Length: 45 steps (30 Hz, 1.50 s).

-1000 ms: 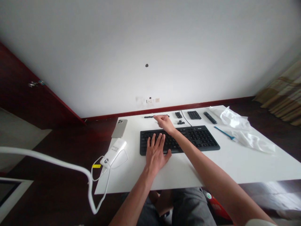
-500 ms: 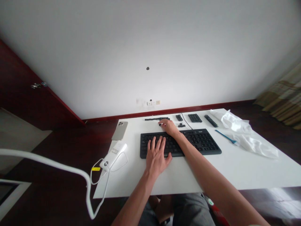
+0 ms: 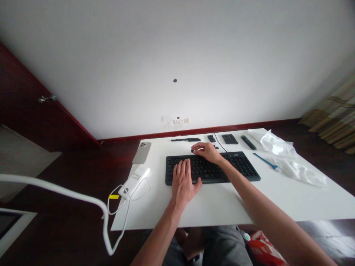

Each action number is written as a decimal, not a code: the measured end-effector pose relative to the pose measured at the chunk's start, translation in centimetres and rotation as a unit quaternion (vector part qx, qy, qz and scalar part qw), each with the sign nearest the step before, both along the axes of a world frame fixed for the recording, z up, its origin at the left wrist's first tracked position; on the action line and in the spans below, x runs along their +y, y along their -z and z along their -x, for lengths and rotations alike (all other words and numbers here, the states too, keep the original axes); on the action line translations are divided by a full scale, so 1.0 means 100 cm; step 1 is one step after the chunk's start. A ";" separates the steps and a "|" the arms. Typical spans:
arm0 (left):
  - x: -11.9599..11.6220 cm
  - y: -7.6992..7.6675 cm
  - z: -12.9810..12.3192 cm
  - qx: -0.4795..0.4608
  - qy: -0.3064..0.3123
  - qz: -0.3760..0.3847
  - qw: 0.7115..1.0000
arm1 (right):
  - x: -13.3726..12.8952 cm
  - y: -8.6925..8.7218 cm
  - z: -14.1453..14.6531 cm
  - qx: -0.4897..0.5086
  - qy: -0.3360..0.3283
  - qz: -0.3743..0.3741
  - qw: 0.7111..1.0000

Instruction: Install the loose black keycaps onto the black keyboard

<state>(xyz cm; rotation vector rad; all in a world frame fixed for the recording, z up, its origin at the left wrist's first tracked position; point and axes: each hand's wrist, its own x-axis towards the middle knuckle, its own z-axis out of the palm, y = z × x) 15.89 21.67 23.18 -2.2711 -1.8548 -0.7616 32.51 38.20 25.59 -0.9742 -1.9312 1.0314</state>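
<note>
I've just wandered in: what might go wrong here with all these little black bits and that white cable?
The small dark piece at the right hand's fingertips could slip and land on the keyboard.

That hand is also close to some loose keys, so it might scatter them.

The white cable hangs past the left edge of the table; a snag could perhaps drag the white device off.
</note>
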 end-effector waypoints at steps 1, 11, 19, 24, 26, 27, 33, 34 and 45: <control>0.000 0.000 0.000 0.000 0.000 -0.002 1.000 | -0.007 -0.001 -0.005 -0.006 -0.009 0.007 1.000; 0.000 0.006 0.002 0.006 -0.004 -0.009 1.000 | -0.033 0.003 -0.013 -0.083 -0.027 -0.022 0.996; -0.001 0.002 0.001 -0.001 -0.002 -0.004 1.000 | -0.037 -0.001 -0.011 -0.118 -0.024 -0.063 0.991; -0.001 0.003 0.002 0.002 -0.001 -0.008 1.000 | -0.038 -0.002 -0.010 -0.120 -0.032 -0.079 0.989; -0.001 0.003 0.002 0.001 0.000 -0.005 1.000 | -0.038 -0.003 -0.009 -0.112 -0.042 -0.089 0.989; -0.001 0.003 0.002 0.000 0.001 -0.004 1.000 | -0.038 -0.003 -0.009 -0.109 -0.046 -0.094 0.989; -0.001 0.001 0.002 -0.012 0.004 0.004 1.000 | -0.037 -0.002 -0.009 -0.095 -0.068 -0.118 0.986; -0.001 0.001 0.002 -0.011 0.005 0.005 1.000 | -0.037 -0.002 -0.009 -0.094 -0.067 -0.119 0.986; -0.001 0.001 0.002 -0.004 0.003 0.004 1.000 | -0.040 -0.006 -0.007 -0.111 -0.042 -0.104 0.988</control>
